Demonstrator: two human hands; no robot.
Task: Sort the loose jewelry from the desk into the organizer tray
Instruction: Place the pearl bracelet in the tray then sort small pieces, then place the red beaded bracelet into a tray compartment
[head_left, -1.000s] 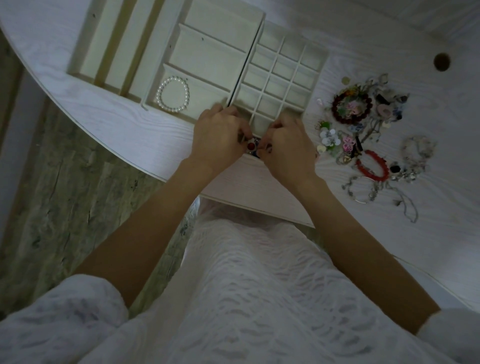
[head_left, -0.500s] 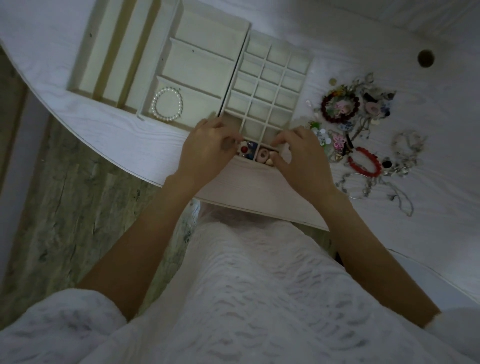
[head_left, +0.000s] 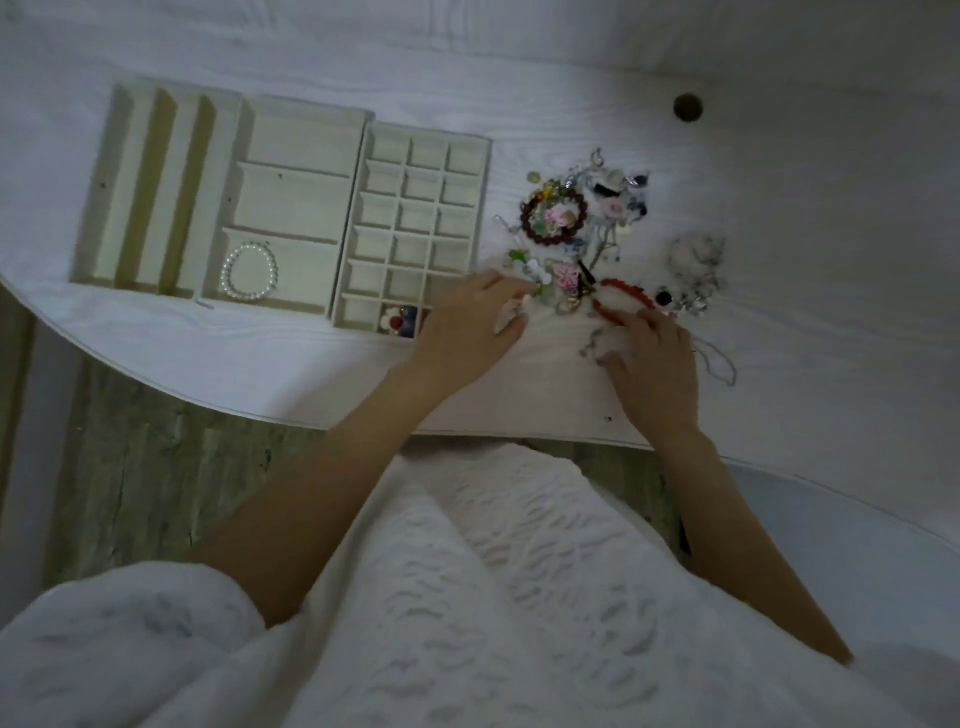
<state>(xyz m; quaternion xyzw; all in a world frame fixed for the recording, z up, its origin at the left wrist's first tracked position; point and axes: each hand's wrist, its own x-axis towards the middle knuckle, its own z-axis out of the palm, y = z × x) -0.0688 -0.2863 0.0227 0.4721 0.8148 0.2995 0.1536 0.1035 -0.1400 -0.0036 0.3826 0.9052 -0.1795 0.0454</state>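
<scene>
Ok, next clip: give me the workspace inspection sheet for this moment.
Surface: white wood-grain desk, round grommet hole.
Job's things: organizer tray in three sections; pearl bracelet in a wide compartment; small flower piece and beads in a near grid cell; loose jewelry pile right of the tray, including a dark red bead bracelet and a red bracelet.
Clutter: nothing seen.
Grippers: left hand at the pile's near-left edge, grasp unclear; right hand fingers on the red bracelet.
Cables: nothing seen.
Surroundings: wood-look floor, white textured clothing.
</scene>
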